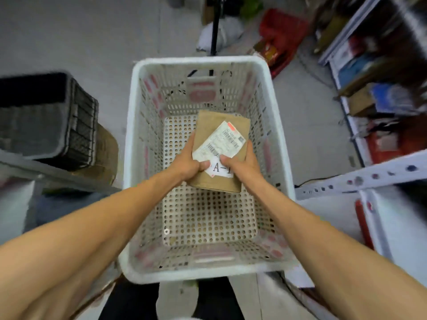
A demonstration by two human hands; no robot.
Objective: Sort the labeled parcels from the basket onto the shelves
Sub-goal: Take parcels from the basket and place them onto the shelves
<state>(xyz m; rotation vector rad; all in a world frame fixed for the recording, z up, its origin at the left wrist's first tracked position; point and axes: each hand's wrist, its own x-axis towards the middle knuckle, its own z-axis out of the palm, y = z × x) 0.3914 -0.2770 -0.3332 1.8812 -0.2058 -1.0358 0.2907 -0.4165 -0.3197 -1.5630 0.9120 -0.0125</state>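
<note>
A flat brown cardboard parcel (215, 125) is held over the middle of the white perforated basket (136, 125). It carries a white shipping label with barcodes and a white tag reading "A-1", partly covered by my thumbs. My left hand (188, 161) grips the parcel's left edge, thumb on top. My right hand (242, 165) grips its right edge, thumb pressing on the tag. No other parcel shows on the basket's floor.
A dark grey crate (46, 118) sits on a shelf at the left. White metal shelving (360, 179) with boxes and parcels runs along the right. Red bags (282, 31) and a white sack lie on the floor beyond the basket.
</note>
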